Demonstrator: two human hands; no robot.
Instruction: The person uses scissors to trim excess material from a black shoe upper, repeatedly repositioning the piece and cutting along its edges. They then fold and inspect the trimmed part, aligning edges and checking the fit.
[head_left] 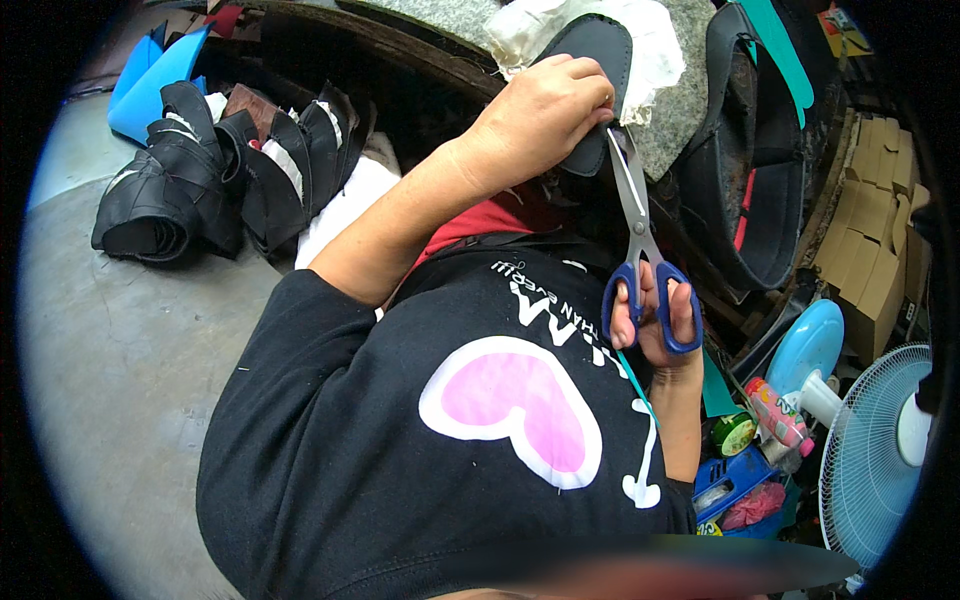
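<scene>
Shirtfront point(310, 420), black with a white-edged pink heart point(545, 425), lies nearest, toward the wearer from both sets of fingers. Right hand point(665, 310): fingers are hooked through the loops of blue-handled scissors point(640, 230), their steel blades slightly parted and pointing away, the tips close beside the left fingers. Left hand point(545, 115) pinches a black sole-shaped piece point(605, 50), fingers pressed together on its edge; the piece reaches past the fingers on both sides. Under it and beyond the fingers, crumpled white material point(655, 65) is spread over a grey speckled worktop point(680, 115). Right of the left fingers, a curved black piece point(700, 160) carries a turquoise strip point(785, 60). Well to the left of the fingers, rolled black bundles point(160, 200) sit beside a folded blue sheet point(150, 90). To the right of the scissors-holding fingers, a pink-labelled bottle point(775, 410) lies near a fan point(870, 460); farther out, tan cardboard boxes point(865, 250) are stacked.
</scene>
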